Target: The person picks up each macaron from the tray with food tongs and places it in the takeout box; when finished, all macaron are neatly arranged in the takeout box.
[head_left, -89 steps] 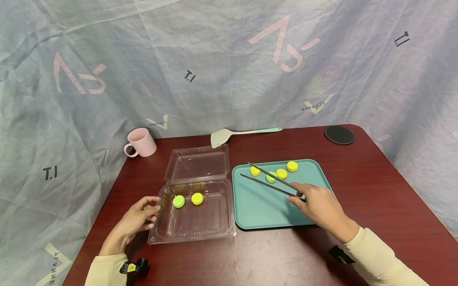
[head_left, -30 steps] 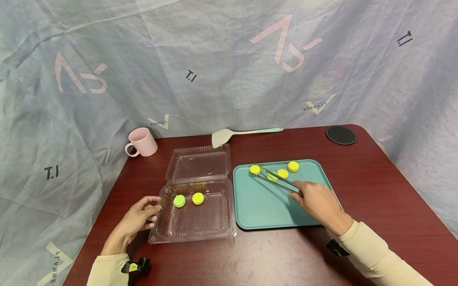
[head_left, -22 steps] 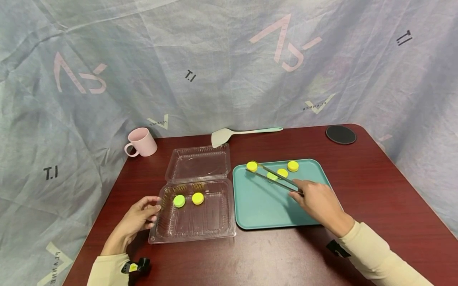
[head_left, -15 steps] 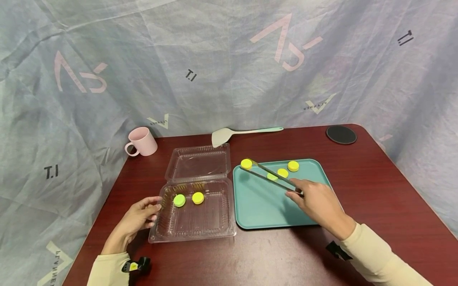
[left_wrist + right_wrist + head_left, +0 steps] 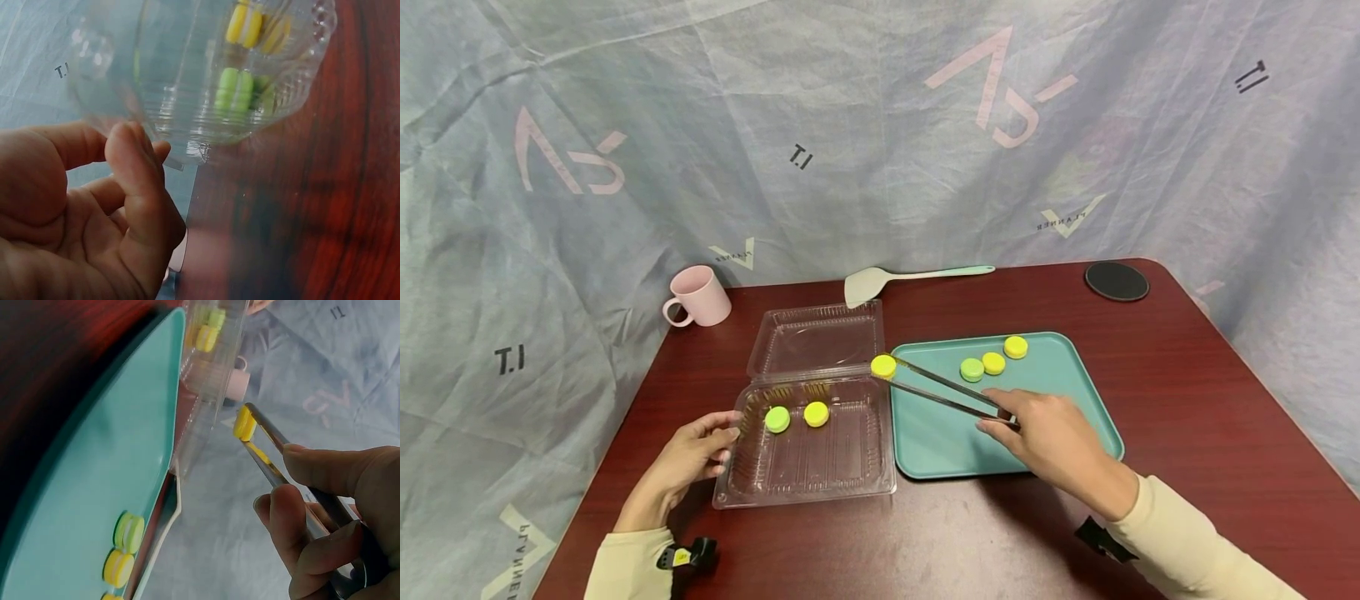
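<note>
My right hand (image 5: pixel 1060 437) grips metal tongs (image 5: pixel 946 398). Between the tong tips a yellow macaron (image 5: pixel 883 367) is held up, over the gap where the teal tray (image 5: pixel 940 446) meets the clear plastic container (image 5: pixel 805 492). In the right wrist view that macaron (image 5: pixel 245 424) is clamped on its sides. My left hand (image 5: pixel 688 458) pinches the container's left rim between thumb and fingers. Inside the container sit a green macaron (image 5: pixel 777 419) and a yellow one (image 5: pixel 816 414). A green macaron (image 5: pixel 972 370) and two yellow ones (image 5: pixel 993 362) lie near the tray's far edge.
The container's hinged lid (image 5: pixel 820 340) lies folded back behind it. A pink mug (image 5: pixel 702 296) stands at the back left. A pale spatula (image 5: pixel 867 286) lies along the far table edge. A black round coaster (image 5: pixel 1116 282) is at the back right.
The tongs have closed on the leftmost yellow macaron on the tray, lifted it and carried it left to the container's edge. My left hand has stayed at the container's rim.
</note>
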### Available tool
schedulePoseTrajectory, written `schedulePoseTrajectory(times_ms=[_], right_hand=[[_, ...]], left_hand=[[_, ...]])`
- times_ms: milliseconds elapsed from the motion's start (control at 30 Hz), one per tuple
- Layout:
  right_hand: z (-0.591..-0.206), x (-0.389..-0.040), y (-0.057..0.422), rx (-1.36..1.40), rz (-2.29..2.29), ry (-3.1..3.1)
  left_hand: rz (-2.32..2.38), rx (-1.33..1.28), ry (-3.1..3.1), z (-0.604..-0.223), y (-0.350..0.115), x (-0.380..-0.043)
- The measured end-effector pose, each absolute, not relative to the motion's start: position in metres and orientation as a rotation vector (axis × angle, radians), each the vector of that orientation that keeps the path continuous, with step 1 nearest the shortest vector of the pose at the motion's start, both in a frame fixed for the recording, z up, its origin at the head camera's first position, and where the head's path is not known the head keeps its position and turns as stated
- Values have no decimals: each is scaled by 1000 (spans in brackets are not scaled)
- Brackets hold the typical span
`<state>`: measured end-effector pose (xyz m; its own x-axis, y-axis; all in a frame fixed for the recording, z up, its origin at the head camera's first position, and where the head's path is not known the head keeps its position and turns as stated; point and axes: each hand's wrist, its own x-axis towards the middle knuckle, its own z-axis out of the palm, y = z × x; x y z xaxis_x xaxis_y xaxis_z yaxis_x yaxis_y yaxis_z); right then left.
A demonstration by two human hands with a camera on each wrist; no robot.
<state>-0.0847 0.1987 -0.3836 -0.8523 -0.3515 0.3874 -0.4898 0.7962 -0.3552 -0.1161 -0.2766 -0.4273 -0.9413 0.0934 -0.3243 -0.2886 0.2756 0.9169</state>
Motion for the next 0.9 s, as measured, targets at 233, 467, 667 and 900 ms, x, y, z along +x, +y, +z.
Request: schedulePoseTrajectory(times_ms=[233,467,667,900], right_hand=[[-388,-80,187,723,685,-2699],[-393,-78,169,857,684,-2697],[-393,-78,153,981,646,-2679],[-396,-77,135,1086,640,-2650]], left_hand=[[1713,-176,2239,-427,-276,-116],[1719,-170,2238,-428,-275,-116],[1716,-193,2240,-428,-276,-116],[1713,-198,2244,-427,-276,-115]])
